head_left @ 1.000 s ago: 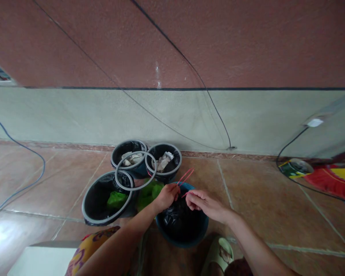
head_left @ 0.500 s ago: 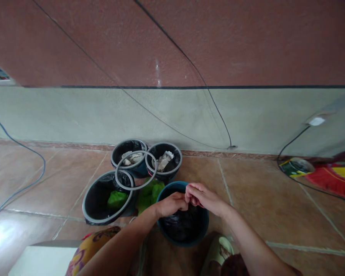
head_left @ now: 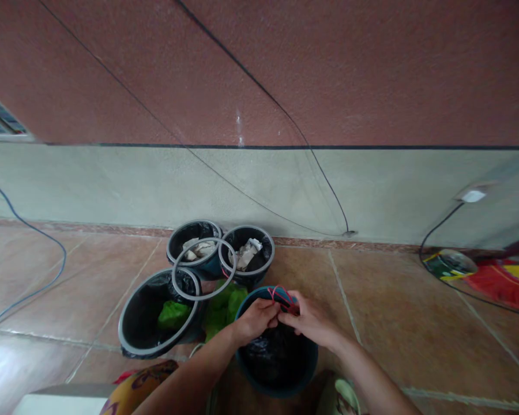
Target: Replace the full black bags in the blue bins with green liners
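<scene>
A blue bin (head_left: 281, 392) stands on the floor before me, with a black plastic bag (head_left: 270, 354) inside it. Above its far side, thin red string (head_left: 281, 291) loops up from between my hands. My left hand (head_left: 257, 321) is closed, pinching the string at the fingertips. Fingertips nearly touching the left ones, my right hand (head_left: 309, 323) is curled around the string's other side, thumb and forefinger together. Whether the string is joined to the bag is hidden by my hands.
Left of the blue bin stand three lined bins: a large front one (head_left: 121, 331) and two by the wall (head_left: 173, 253). A grey ring (head_left: 236, 268) rests across them. Green plastic (head_left: 216, 314) lies between. A blue cable (head_left: 63, 253) and a tin (head_left: 452, 264) are farther out.
The red string has come into sight in loops above my fingers. My right hand has turned and opened slightly. The whole view has shifted a little, with things sitting lower.
</scene>
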`<state>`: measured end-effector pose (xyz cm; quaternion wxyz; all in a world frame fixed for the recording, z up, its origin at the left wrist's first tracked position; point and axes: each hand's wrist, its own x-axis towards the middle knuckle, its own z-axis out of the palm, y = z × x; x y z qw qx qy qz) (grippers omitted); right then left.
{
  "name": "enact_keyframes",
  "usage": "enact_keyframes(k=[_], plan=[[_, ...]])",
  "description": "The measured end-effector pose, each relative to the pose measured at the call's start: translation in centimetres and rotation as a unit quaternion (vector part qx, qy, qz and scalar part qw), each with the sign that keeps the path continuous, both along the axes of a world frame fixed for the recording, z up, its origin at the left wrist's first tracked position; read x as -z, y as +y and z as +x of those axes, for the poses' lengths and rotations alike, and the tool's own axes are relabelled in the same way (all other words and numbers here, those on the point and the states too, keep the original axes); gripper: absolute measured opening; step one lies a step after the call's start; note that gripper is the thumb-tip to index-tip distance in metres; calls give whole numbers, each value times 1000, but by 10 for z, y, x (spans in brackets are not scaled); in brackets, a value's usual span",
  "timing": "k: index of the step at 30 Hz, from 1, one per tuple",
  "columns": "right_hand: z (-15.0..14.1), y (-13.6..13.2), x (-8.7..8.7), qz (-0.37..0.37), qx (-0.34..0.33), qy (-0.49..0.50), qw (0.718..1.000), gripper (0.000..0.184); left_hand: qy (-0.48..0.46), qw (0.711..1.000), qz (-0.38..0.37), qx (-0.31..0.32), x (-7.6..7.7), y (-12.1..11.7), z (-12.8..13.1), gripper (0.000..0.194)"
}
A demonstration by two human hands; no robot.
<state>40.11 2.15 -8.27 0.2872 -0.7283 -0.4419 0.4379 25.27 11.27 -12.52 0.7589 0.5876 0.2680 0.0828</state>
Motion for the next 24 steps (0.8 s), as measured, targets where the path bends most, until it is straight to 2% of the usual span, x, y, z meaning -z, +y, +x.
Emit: enact_keyframes(k=[2,4,7,10,14,16,19,21,24], plan=[[-1,-1,0,-33,-30,-31,999,24,31,999,5,-42,0,3,0,53],[-1,-2,-3,-58,-55,-27,996,27,63,995,4,-75,0,6,-1,53],[-3,-2,-11,-46,-92,53,993,31,77,992,-20,-93,1,10,-3,47],[-6,-6,-16,-36,-165,127,977,30,76,993,-20,-82,0,14,-5,34],[-3,-11,-13,-104,-213,89,967,26,108,991,71,-14,-9,18,-7,22],[1,-10,-8,-92,-183,18,979,22,110,982,144,47,-19,18,-8,21],[6,-4,1,10,-62,-64,996,22,86,952,258,142,-35,15,-10,24],[4,2,7,67,-15,-28,997,26,59,921,344,173,-45,12,-11,23],[-4,8,11,88,-25,100,991,26,30,869,461,175,-55,11,-13,16]])
